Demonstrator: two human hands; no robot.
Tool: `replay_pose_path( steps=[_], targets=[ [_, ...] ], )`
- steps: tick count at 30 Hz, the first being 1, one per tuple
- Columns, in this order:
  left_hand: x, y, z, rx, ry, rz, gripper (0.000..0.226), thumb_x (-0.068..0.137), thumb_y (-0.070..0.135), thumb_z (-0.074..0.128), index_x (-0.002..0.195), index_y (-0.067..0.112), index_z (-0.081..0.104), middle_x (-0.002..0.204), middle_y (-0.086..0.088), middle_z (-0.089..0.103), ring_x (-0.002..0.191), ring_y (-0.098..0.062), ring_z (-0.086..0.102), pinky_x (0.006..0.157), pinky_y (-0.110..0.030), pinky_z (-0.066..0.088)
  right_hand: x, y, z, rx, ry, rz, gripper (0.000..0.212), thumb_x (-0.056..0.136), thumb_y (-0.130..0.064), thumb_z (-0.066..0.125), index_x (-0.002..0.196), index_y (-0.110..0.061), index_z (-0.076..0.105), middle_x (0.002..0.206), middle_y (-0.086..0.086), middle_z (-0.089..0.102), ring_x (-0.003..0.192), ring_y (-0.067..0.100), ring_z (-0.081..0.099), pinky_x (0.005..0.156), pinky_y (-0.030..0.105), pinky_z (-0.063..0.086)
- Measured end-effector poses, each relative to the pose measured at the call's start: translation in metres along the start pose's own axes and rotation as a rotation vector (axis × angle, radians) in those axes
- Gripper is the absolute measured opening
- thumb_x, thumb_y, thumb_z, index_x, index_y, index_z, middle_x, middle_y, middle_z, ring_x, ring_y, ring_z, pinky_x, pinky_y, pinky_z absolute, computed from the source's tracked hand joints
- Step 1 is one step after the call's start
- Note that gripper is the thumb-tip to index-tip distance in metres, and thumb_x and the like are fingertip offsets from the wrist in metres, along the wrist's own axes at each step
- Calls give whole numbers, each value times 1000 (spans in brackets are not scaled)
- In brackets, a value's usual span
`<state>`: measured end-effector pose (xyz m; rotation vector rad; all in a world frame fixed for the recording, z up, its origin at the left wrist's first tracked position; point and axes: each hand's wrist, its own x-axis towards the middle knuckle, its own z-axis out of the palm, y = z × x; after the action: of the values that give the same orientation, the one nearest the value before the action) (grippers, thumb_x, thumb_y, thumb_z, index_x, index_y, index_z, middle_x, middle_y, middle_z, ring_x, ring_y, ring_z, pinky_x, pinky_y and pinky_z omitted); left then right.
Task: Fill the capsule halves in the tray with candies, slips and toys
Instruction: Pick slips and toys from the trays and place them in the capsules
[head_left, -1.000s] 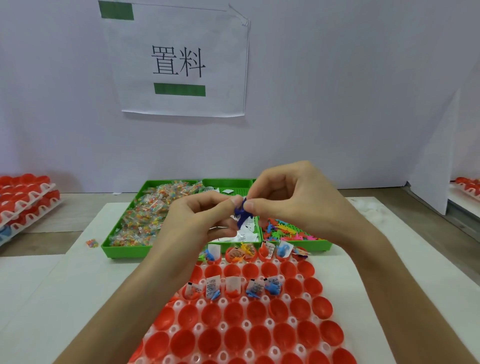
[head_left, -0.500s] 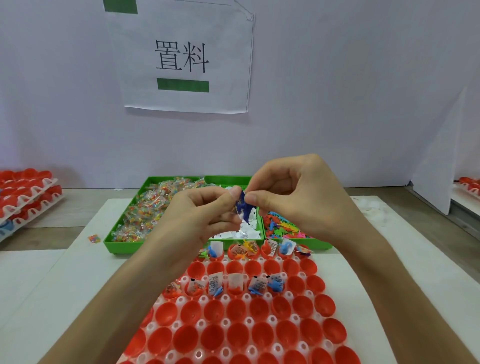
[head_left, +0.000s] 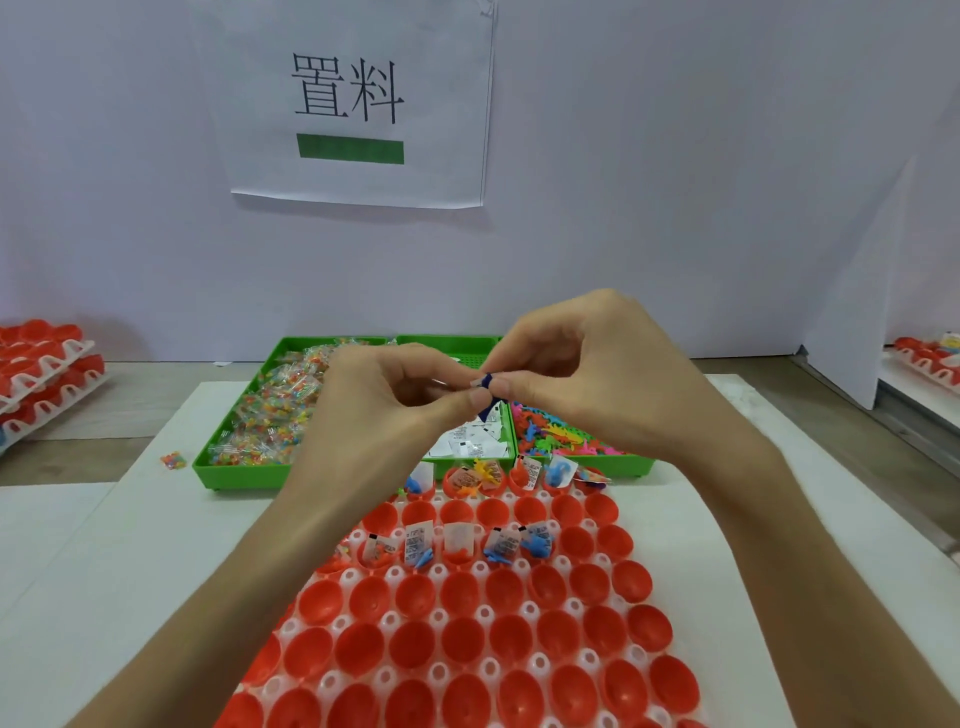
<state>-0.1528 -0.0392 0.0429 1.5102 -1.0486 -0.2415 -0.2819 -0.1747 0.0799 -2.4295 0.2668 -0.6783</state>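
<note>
We pinch a blue toy (head_left: 487, 395) between the fingers of left hand (head_left: 384, 400) and right hand (head_left: 587, 374), above the bin (head_left: 244, 475), behind the tray (head_left: 484, 614). We judge it is being readied. Next it must go down into a half lacking a toy. Less of it shows than a second ago.

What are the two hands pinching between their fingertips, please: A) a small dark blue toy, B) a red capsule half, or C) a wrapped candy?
A: the left hand and right hand meet in front of the green tray, pinching a small dark blue toy between them.
</note>
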Motion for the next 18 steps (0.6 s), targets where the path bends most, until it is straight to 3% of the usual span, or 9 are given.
replay_pose_path(
  steps=[4,7,12,18],
  targets=[
    [-5,3,3,11,-23,23,17,74,8,85,74,23,78,68,6,76,63,-7,73,60,-14,55,-7,0,-8,3,-24,15,7,80,-10,81,85,-15,80,74,-8,77,70,2,73,71,21,59],
    [-7,2,6,-5,-64,-9,15,73,7,86,75,19,79,67,1,76,63,-15,74,62,-24,61,-16,4,-7,-4,-34,27,7,80,-9,81,82,-15,79,71,-7,75,67,4,73,67,20,58],
    [-8,3,10,-38,-220,-75,26,80,6,81,102,19,73,90,5,79,73,-19,77,68,-30,63,-43,31,-14,17,-67,142,13,81,-9,81,77,-20,76,69,-7,75,64,6,71,62,15,52],
    [-4,4,3,-60,-133,-61,7,91,9,71,94,13,75,100,6,77,74,-18,77,70,-28,62,-71,60,2,-122,-128,248,16,78,-10,82,74,-25,77,67,-12,73,62,5,68,62,17,53]
  ],
)
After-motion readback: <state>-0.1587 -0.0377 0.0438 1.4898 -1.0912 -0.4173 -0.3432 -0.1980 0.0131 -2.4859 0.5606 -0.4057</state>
